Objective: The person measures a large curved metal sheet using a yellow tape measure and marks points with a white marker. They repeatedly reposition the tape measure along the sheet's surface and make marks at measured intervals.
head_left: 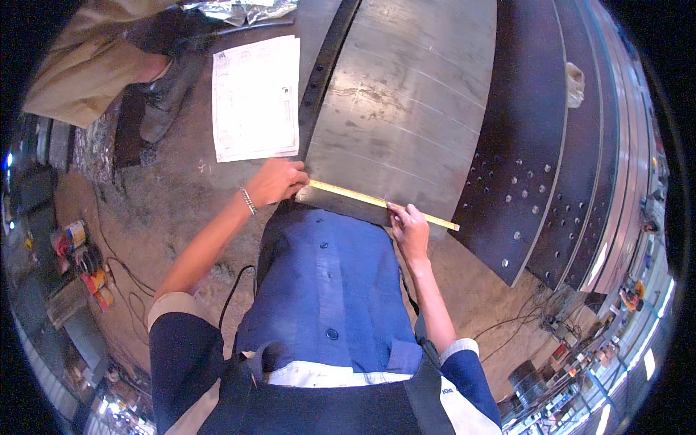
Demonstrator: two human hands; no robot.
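Observation:
A yellow measuring tape (348,193) lies straight across the near end of a grey metal plate (406,94), its tip reaching past the plate's right edge. My left hand (277,181) is closed on the tape's left end at the plate's left edge. Along the tape's near edge, toward the right, my right hand (411,230) is pinched closed with its fingertips at the tape. Whatever small thing sits between those fingertips is too small to make out. Several faint pale lines run across the plate farther away.
Left of the plate, white paper sheets (256,101) with a drawing lie beside a dark metal bar (313,90). Dark plates with drilled holes (515,145) stand at the right. Another person's boot (170,98) is at far left. Cables (130,283) cross the floor.

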